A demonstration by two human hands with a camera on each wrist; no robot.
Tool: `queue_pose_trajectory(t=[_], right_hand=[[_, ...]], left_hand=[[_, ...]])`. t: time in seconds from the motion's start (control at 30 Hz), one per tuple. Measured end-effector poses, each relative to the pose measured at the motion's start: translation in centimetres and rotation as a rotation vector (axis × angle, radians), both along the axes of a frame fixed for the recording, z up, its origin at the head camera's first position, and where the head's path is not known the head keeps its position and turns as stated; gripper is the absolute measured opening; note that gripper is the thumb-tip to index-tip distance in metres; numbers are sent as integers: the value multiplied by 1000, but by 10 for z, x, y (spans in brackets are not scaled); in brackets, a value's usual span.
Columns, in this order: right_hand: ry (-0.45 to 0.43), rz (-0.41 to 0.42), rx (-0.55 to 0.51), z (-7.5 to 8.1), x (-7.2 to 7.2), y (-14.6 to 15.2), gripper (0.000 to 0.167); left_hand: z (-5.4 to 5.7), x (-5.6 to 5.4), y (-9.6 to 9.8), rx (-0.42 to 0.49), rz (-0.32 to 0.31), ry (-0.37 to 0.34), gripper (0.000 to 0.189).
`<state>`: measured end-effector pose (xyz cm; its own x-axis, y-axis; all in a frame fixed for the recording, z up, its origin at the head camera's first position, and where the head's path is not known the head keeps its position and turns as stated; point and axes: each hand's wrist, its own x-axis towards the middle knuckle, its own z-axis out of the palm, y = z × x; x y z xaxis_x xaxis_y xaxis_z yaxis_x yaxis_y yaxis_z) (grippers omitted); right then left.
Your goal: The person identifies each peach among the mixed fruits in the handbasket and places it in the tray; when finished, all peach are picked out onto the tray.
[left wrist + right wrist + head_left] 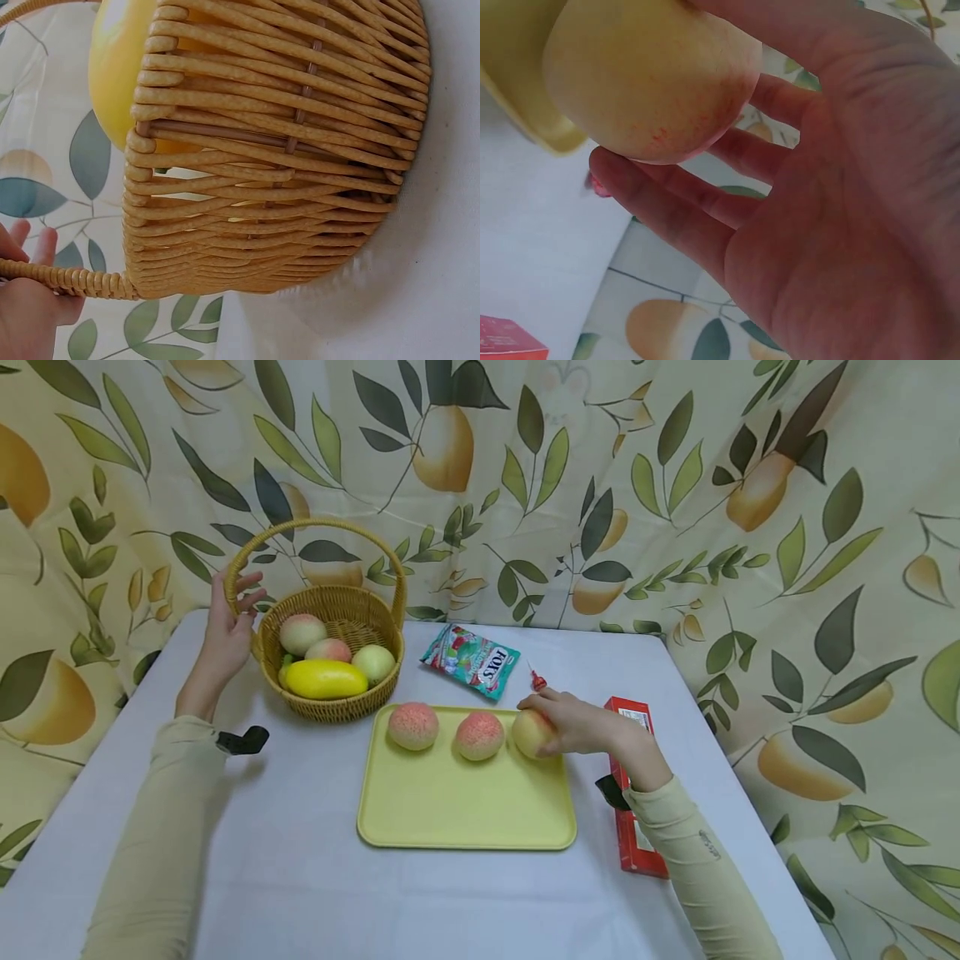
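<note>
1. Yellow, smooth-looking peach [529,735]: held in R hand [576,722], fingers & thumb curled round it, at tray's [465,810] far R corner; can't tell if it's touching down.
2. Use light, even pressure w/ fingertips spread: round shape prob. rolls easily.
3. Lift or lower straight, clear of rim & middle pink peach [480,736] nearby.
4. L hand [228,631]: loosely round basket handle [315,523], thumb & fingers on opp. sides. Steady it, no tugging.
5. Textures: L pink peach [413,726] speckled, pebbly; tray flat, rounded corners, prob. plastic; basket [326,712] woven, w/ gaps.
</note>
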<state>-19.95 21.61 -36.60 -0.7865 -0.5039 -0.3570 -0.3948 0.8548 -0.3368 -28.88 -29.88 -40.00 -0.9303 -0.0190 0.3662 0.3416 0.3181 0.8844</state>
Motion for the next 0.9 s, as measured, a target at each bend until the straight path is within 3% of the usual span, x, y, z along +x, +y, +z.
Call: queue_pose_trajectory(t=[0.13, 0.33, 0.9], right_hand=[[-50, -38, 34, -8, -2, 1, 71], [-58, -75, 54, -11, -5, 1, 74], [-132, -108, 97, -22, -5, -7, 78]], left_hand=[[-2, 1, 0, -3, -2, 0, 70], [-2, 0, -1, 10, 0, 11, 70], [-1, -4, 0, 24, -2, -1, 68]])
